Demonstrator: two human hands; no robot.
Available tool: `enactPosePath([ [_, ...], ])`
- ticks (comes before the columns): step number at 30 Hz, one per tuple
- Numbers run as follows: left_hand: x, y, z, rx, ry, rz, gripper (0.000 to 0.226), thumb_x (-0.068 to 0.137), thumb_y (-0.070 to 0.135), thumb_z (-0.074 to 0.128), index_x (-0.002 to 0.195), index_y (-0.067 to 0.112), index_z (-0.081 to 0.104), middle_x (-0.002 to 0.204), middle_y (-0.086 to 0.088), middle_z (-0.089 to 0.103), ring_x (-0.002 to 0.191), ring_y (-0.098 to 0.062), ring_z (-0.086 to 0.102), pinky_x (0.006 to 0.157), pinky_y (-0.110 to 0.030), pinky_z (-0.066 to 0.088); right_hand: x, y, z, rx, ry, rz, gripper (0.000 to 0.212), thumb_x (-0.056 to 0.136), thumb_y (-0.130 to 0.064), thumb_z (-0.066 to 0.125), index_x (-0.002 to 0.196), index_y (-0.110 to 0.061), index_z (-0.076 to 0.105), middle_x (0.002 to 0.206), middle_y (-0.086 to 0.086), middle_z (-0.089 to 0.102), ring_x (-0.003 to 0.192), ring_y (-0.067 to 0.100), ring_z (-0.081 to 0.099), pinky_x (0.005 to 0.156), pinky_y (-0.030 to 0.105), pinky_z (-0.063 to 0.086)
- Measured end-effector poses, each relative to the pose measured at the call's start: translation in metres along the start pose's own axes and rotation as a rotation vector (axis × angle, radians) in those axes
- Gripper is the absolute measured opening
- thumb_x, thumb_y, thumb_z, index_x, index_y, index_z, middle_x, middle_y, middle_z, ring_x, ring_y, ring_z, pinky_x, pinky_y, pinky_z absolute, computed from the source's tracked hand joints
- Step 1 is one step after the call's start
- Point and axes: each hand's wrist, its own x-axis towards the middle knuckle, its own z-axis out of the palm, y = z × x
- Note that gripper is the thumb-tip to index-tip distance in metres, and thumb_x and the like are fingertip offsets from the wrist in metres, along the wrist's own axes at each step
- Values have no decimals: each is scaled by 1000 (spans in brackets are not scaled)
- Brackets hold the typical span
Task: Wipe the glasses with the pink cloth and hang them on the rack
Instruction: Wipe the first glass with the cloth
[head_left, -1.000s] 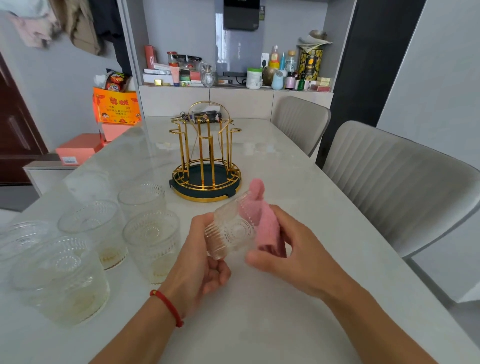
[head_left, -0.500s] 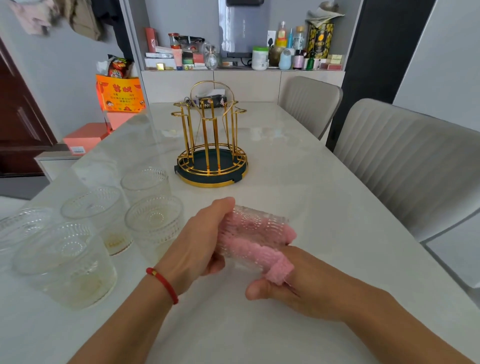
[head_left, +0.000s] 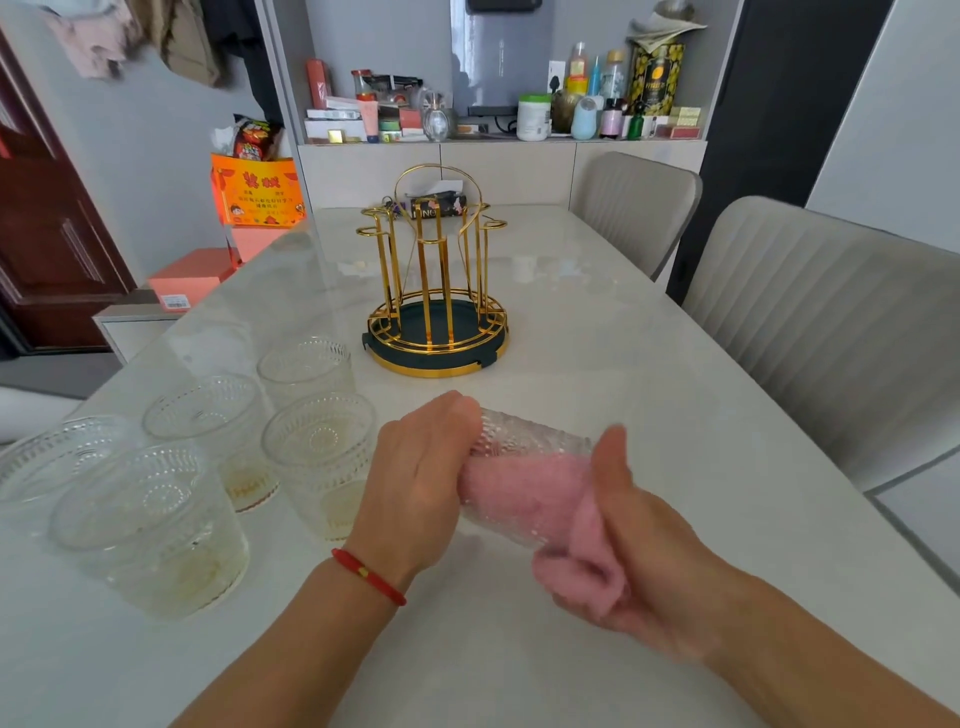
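At lower centre, the left hand (head_left: 415, 483) grips the base end of a clear textured glass tumbler (head_left: 524, 447) held sideways above the pale marble surface (head_left: 597, 364). The right hand (head_left: 639, 561) pinches a pink fuzzy cloth (head_left: 530, 493) stuffed into it. Five matching tumblers (head_left: 317, 441) stand at left; the gold wire rack (head_left: 436, 291) stands beyond, unobstructed.

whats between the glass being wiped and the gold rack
Head view: only bare table between the held glass and the gold rack.
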Motion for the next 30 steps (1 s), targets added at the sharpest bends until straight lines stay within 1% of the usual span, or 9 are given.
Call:
enactPosePath([
  [4, 0, 4, 8, 33, -24, 107, 42, 96, 46, 29, 88, 14, 56, 66, -10, 47, 59, -21, 46, 52, -40, 35, 0, -18, -8, -86, 92, 22, 109, 61, -98, 30, 90, -4, 76, 43, 7, 39, 32, 14, 37, 38, 18, 30],
  [6, 3, 11, 14, -146, -113, -153, 31, 95, 43, 37, 99, 22, 60, 69, -6, 51, 59, -16, 44, 52, -32, 34, -2, -21, -13, -405, 164, -85, 114, 66, -101, 24, 75, 2, 73, 42, 4, 54, 35, 15, 52, 42, 18, 36],
  [9, 6, 19, 11, -337, -223, -640, 44, 97, 56, 46, 104, 18, 67, 68, -8, 53, 46, -15, 43, 42, -17, 33, -3, -21, -7, -705, 192, -218, 69, 85, -85, 18, 97, -48, 75, 49, -12, 59, 47, 1, 58, 56, 11, 44],
  [11, 8, 23, 11, -278, -188, -701, 47, 101, 55, 39, 91, 18, 65, 63, -10, 52, 42, -17, 42, 43, -16, 33, -2, -13, -5, -835, 220, -238, 70, 84, -86, 7, 78, -55, 69, 49, -9, 58, 54, -3, 59, 64, 7, 40],
  [15, 10, 17, 16, -133, 15, -445, 37, 90, 45, 41, 78, 25, 70, 83, -9, 70, 67, -21, 62, 50, -29, 46, 7, -1, 5, -553, 323, -167, 96, 68, -99, 14, 49, -19, 62, 54, 6, 66, 47, 0, 57, 51, 6, 39],
  [18, 7, 3, 14, -51, 128, -102, 43, 91, 41, 35, 82, 23, 73, 78, 6, 68, 71, -16, 61, 52, -33, 45, 8, 0, 3, -42, 287, 86, 119, 60, -97, 26, 95, 10, 64, 44, 7, 54, 32, 8, 43, 33, 15, 26],
  [22, 5, -2, 12, 4, 137, 271, 50, 101, 35, 29, 106, 14, 74, 96, 9, 71, 91, -16, 66, 71, -35, 51, 7, -14, 4, 542, 158, 130, 92, 63, -90, 44, 110, -12, 58, 44, 1, 46, 26, 6, 37, 26, 12, 21],
  [26, 4, 9, 9, -231, -117, -278, 43, 89, 44, 39, 109, 31, 74, 87, 10, 65, 73, -13, 57, 54, -22, 45, 3, -16, -6, -293, 314, 54, 97, 64, -96, 15, 55, -11, 61, 39, 1, 46, 31, 11, 39, 36, 19, 31],
  [30, 3, 22, 7, -233, -165, -707, 44, 102, 50, 40, 95, 27, 76, 59, -7, 54, 42, -19, 41, 41, -15, 30, 1, -6, -1, -723, 212, -175, 94, 81, -83, 15, 50, -4, 57, 46, -1, 57, 45, -1, 57, 56, 5, 44],
])
